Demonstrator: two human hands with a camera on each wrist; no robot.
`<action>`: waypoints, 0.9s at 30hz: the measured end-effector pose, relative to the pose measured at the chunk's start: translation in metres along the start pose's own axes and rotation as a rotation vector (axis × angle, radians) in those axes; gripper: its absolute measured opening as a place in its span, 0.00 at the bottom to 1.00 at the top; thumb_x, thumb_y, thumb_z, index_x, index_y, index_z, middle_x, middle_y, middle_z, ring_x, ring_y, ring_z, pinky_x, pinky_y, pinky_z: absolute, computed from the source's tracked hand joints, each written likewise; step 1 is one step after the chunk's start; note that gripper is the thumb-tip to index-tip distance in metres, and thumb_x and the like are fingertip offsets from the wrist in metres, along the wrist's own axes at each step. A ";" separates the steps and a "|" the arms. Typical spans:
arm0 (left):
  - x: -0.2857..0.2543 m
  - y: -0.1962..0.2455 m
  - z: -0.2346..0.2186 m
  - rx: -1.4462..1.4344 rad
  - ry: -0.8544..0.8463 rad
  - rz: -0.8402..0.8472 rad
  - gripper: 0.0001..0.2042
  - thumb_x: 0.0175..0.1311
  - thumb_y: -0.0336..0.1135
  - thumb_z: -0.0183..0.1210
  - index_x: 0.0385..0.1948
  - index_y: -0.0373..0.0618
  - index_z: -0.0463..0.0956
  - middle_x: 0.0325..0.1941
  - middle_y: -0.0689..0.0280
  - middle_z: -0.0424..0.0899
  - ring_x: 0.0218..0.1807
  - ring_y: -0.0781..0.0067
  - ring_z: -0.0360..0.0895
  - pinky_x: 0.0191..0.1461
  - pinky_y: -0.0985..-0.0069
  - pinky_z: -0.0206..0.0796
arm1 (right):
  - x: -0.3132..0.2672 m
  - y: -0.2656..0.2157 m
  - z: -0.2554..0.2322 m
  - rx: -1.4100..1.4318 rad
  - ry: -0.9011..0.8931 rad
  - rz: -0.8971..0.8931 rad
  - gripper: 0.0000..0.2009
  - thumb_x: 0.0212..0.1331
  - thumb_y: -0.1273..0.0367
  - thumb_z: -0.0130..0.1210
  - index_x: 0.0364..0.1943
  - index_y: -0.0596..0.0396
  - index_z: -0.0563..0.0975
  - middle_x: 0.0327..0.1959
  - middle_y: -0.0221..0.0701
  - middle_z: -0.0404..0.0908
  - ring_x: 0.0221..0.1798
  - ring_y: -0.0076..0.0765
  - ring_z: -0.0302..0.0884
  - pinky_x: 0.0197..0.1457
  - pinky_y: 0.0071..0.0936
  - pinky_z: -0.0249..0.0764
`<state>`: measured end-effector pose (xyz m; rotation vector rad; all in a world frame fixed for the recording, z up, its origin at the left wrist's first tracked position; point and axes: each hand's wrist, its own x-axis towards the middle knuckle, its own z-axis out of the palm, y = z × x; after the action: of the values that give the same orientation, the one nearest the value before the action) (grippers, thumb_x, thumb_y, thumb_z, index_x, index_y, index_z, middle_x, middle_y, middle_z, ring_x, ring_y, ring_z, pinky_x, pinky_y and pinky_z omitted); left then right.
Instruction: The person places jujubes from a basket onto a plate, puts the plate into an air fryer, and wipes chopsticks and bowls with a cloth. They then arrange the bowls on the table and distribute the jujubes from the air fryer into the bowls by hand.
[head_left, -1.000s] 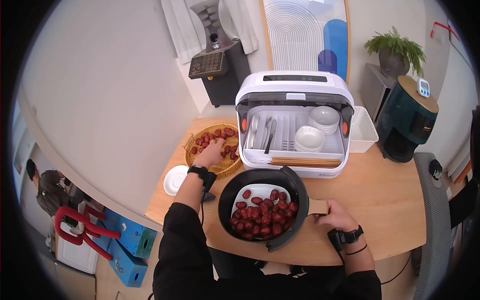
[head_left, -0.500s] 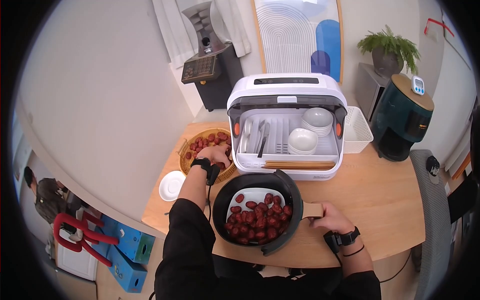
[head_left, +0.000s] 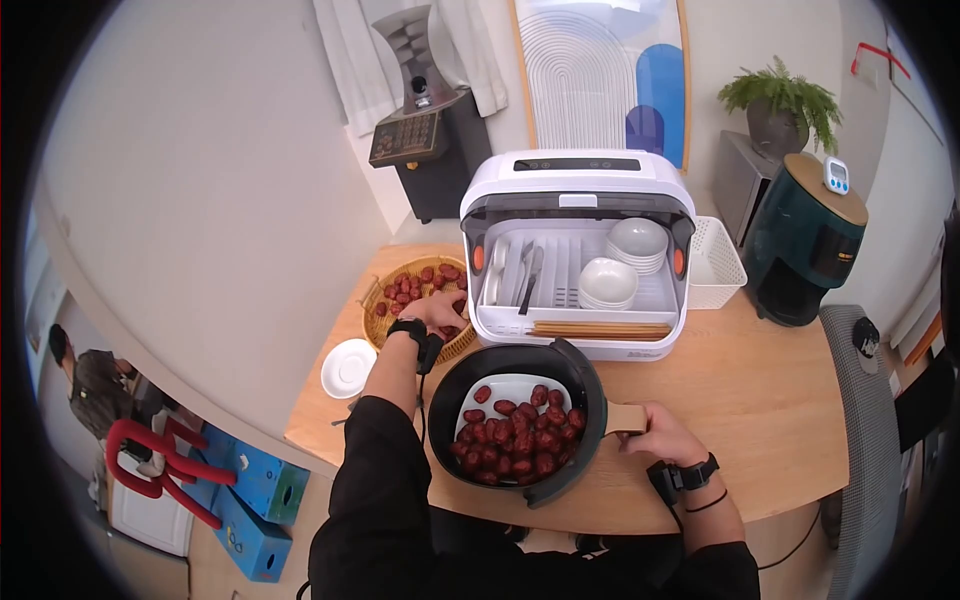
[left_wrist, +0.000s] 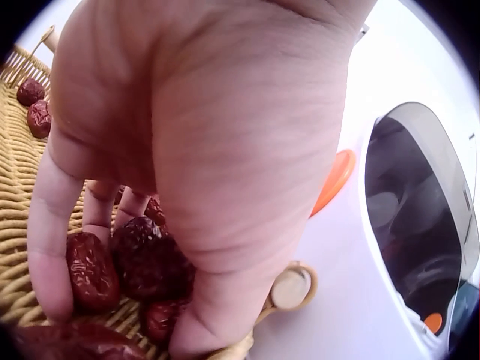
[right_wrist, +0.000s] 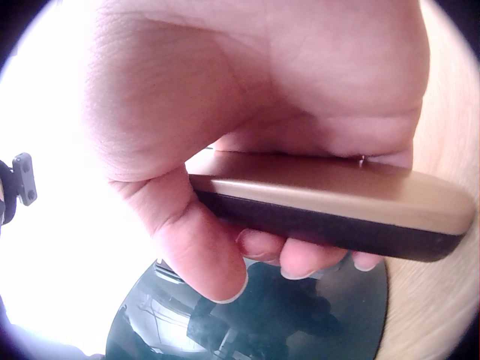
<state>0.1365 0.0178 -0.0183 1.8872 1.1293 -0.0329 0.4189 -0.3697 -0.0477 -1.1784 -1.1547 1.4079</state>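
My left hand (head_left: pixel 436 312) reaches into a round wicker basket (head_left: pixel 372 322) of red dates. In the left wrist view, its fingers and thumb curl around several wrinkled red dates (left_wrist: pixel 93 271). With my right hand (head_left: pixel 668 435) I grip the wood-coloured handle (right_wrist: pixel 337 187) of a black air fryer basket (head_left: pixel 452 385); thumb and fingers wrap the handle from both sides. Inside that basket, red dates (head_left: pixel 522 435) are heaped over a pale, rounded-square liner (head_left: pixel 510 386), part of which shows at the far side.
Behind stands a white dish cabinet (head_left: pixel 578 172) with bowls, cutlery and chopsticks. A white saucer (head_left: pixel 349 368) lies at the left, a white perforated basket (head_left: pixel 715 265) beside the cabinet. The dark green air fryer (head_left: pixel 805 250) stands at the right. Another person (head_left: pixel 95 390) is at far left.
My left hand has shifted a little right within the wicker basket, towards its near right side. The right hand stays on the handle. The head view has tilted slightly.
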 end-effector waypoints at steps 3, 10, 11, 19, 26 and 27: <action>0.011 -0.010 0.000 0.186 0.033 0.011 0.40 0.47 0.36 0.70 0.68 0.54 0.63 0.57 0.52 0.76 0.59 0.53 0.74 0.44 0.61 0.79 | 0.000 0.002 -0.002 0.007 -0.009 0.005 0.10 0.42 0.80 0.62 0.30 0.56 0.76 0.28 0.20 0.76 0.33 0.18 0.72 0.40 0.19 0.70; 0.032 -0.032 0.007 0.559 0.297 0.139 0.36 0.50 0.45 0.67 0.65 0.52 0.66 0.58 0.39 0.71 0.58 0.40 0.74 0.60 0.59 0.70 | 0.001 0.005 -0.003 0.010 -0.005 0.024 0.10 0.43 0.80 0.63 0.28 0.54 0.75 0.26 0.16 0.71 0.31 0.16 0.66 0.37 0.18 0.65; 0.034 -0.035 0.007 0.561 0.317 0.154 0.35 0.51 0.46 0.66 0.64 0.52 0.66 0.57 0.36 0.71 0.58 0.38 0.73 0.62 0.60 0.68 | 0.002 0.007 -0.003 0.010 -0.013 0.022 0.10 0.43 0.80 0.63 0.28 0.54 0.75 0.26 0.16 0.71 0.31 0.16 0.66 0.37 0.18 0.65; 0.032 -0.031 0.012 0.531 0.335 0.240 0.30 0.53 0.41 0.65 0.61 0.51 0.69 0.54 0.38 0.76 0.56 0.40 0.76 0.61 0.59 0.69 | -0.001 -0.007 0.004 0.000 0.004 0.013 0.10 0.43 0.81 0.63 0.29 0.55 0.75 0.26 0.16 0.71 0.32 0.16 0.66 0.38 0.19 0.66; 0.002 -0.040 -0.010 0.206 0.432 0.357 0.25 0.53 0.43 0.68 0.52 0.41 0.77 0.35 0.55 0.85 0.43 0.56 0.84 0.46 0.65 0.77 | 0.000 0.004 -0.002 0.015 -0.002 0.004 0.09 0.43 0.80 0.62 0.29 0.55 0.76 0.28 0.19 0.75 0.33 0.17 0.71 0.40 0.19 0.69; -0.006 -0.035 -0.013 0.211 0.425 0.358 0.25 0.53 0.43 0.68 0.52 0.41 0.77 0.35 0.55 0.85 0.43 0.56 0.84 0.46 0.65 0.77 | -0.001 0.004 -0.002 0.021 0.004 0.004 0.09 0.43 0.80 0.62 0.29 0.55 0.76 0.28 0.19 0.75 0.33 0.17 0.71 0.40 0.19 0.69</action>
<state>0.1030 0.0291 -0.0316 2.3326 1.0734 0.4870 0.4208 -0.3708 -0.0518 -1.1687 -1.1326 1.4176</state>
